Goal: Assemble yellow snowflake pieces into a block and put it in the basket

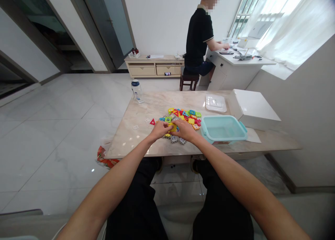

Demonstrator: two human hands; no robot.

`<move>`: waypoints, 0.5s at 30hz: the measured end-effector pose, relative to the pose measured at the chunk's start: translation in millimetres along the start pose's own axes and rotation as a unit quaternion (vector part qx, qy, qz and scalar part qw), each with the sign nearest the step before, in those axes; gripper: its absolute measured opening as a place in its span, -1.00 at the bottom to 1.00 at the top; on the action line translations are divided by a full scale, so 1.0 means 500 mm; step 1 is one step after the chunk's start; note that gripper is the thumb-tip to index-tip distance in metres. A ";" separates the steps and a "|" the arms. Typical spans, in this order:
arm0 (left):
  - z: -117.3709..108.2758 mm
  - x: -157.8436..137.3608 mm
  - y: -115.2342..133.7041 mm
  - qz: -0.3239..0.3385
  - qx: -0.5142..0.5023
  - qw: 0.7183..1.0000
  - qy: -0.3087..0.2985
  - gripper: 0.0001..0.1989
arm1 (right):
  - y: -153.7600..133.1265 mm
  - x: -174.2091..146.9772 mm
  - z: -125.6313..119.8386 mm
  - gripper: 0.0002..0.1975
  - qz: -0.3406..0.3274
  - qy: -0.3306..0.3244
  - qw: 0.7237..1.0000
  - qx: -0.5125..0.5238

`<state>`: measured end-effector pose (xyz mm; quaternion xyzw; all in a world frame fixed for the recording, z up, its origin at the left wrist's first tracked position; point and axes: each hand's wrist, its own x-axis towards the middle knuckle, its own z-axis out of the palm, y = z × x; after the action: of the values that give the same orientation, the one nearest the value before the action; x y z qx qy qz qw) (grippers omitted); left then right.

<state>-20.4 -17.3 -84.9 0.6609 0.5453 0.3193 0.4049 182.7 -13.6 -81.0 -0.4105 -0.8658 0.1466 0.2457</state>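
Head view, hands [185, 129], yellow piece [173, 128] held

Dressed in plain black trousers [133, 212], long, loose-cut, lightly creased. Shod in dark shoes [193, 165] with paler edging, mostly hidden. Bare at left hand [160, 129], right hand [185, 129] and both forearms [123, 172].

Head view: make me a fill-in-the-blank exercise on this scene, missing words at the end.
The left hand and right hand hold a piece coloured ____.
The tub stands to the ____ of the toy pieces.
The lid of the bottle is ____.
The other person sits on a ____.
Missing words: yellow; right; blue; stool.
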 end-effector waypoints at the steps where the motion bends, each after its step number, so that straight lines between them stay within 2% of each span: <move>1: 0.002 0.001 0.000 0.001 0.001 1.000 0.001 -0.57 | 0.003 -0.001 -0.001 -0.57 -0.003 0.000 1.000 -0.002; 15: 0.012 0.005 0.002 0.028 -0.014 0.999 0.015 -0.56 | 0.015 -0.001 0.000 -0.59 -0.013 -0.001 1.000 -0.022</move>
<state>-14.2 -15.9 -86.9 0.6657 0.5280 0.3475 0.3967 187.8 -9.4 -84.4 -0.4046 -0.8743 0.1246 0.2376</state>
